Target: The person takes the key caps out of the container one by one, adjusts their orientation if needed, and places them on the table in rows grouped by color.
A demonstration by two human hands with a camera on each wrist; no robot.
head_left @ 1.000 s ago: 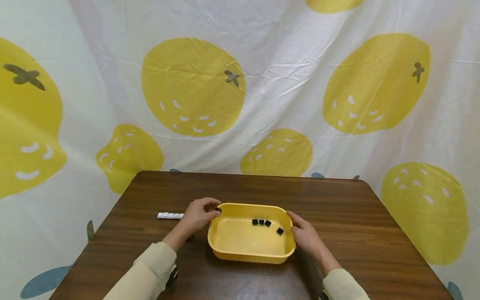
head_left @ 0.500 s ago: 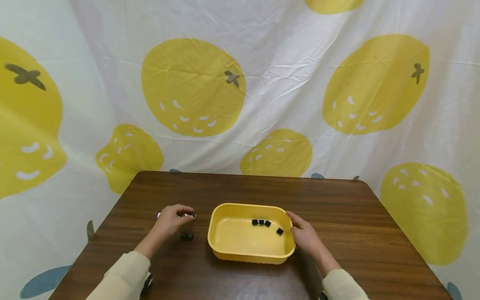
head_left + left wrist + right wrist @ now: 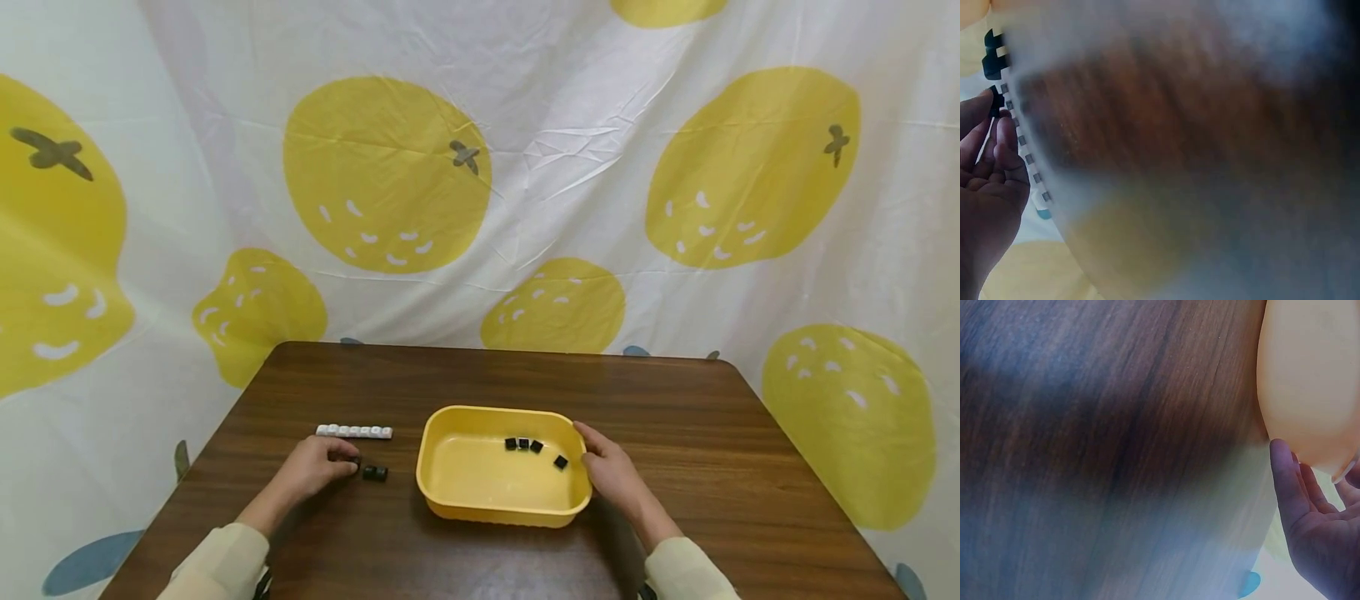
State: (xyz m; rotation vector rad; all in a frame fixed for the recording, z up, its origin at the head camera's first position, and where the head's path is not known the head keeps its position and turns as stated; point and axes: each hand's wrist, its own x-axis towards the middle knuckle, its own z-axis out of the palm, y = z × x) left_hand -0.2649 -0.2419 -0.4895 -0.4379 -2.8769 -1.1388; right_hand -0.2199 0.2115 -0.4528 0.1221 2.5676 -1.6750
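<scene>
My left hand (image 3: 318,467) pinches a small black keycap (image 3: 995,101) between thumb and fingers, at table level. Just right of it in the head view lie a few more black keycaps (image 3: 375,473). Behind them runs a row of white keycaps (image 3: 354,432). A yellow plastic tub (image 3: 502,512) stands in the middle of the table. Several black keycaps (image 3: 523,444) lie inside, toward its back right. With the thumb at the rim and fingers against the outer wall, my right hand (image 3: 615,475) holds the tub's right end, also seen in the right wrist view.
The brown wooden table (image 3: 712,450) reaches back to a hanging cloth (image 3: 555,183) printed with yellow lemons. Much of both wrist views is blurred tabletop.
My left hand has moved from the tub's left rim leftward and nearer, past the white row, to the black keycaps on the table. The right hand and tub have stayed put.
</scene>
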